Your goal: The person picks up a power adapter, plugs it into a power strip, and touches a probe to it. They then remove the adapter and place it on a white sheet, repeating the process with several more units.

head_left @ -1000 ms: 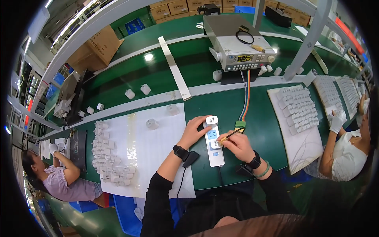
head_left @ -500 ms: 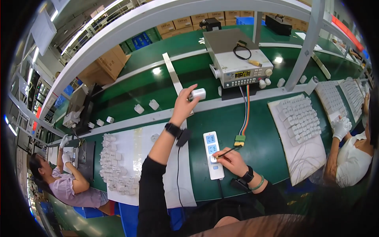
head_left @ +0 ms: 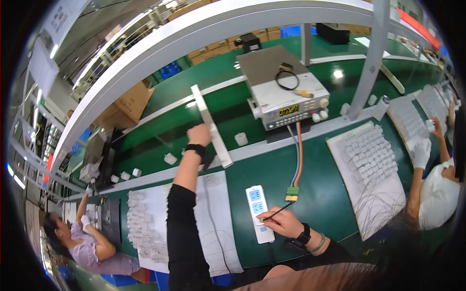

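My left hand (head_left: 199,135) reaches over the green conveyor, just left of a pale bar (head_left: 212,127). Its back faces me and the fingers are hidden, so I cannot tell what it holds. A white charger (head_left: 241,139) sits on the belt right of the bar; another white charger (head_left: 170,158) lies left of my forearm. My right hand (head_left: 284,224) pinches the end of a black cable (head_left: 278,212) at the lower part of a white power strip (head_left: 255,195) with blue sockets. That cable leads to a green connector (head_left: 292,191) with coloured wires.
A bench meter (head_left: 286,94) with a lit display stands behind the strip. White chargers stand in rows on a board (head_left: 366,208) at right and on a white sheet (head_left: 213,213) at left. A metal frame post (head_left: 371,63) rises at right. Co-workers sit at both sides.
My left hand has moved left and away from the white charger it held, which now sits on the belt right of the bar. My right hand stays at the strip. The view has shifted.
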A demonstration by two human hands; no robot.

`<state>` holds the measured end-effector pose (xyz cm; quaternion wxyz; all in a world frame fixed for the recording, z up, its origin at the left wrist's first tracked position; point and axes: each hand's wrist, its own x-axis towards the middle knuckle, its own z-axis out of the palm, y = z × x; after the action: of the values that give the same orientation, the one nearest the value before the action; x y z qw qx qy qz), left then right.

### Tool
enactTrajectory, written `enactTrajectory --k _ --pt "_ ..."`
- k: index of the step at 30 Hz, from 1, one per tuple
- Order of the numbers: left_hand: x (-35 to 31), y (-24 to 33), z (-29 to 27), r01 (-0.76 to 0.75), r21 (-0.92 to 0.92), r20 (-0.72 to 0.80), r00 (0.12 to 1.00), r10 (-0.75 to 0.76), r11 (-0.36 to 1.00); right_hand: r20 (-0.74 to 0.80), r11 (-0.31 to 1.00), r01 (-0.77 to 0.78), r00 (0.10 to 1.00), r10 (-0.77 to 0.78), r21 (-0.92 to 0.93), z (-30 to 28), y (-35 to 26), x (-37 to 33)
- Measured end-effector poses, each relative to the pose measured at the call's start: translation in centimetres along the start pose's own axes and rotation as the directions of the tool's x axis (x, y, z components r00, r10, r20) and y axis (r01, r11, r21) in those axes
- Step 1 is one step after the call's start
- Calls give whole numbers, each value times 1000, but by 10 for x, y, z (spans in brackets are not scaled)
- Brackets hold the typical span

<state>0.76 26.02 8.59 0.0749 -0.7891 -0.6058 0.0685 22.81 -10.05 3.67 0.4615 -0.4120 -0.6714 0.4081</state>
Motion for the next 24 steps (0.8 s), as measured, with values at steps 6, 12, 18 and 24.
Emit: enactTrajectory --k 6,12,18,24 --pt "-21 -70 61 69 483 -14 997 -71 873 12 997 69 998 -70 42 7 9 3" --pt "-85 -37 -7 -197 -480 -182 976 123 855 -20 998 48 999 -48 30 6 13 -3" --pt "-191 50 18 -103 -991 -120 965 232 -84 0 995 52 999 -52 -81 2 10 2" --pt "-215 91 46 -116 -993 -111 956 270 3 -50 993 93 994 -97 -79 9 17 -3"
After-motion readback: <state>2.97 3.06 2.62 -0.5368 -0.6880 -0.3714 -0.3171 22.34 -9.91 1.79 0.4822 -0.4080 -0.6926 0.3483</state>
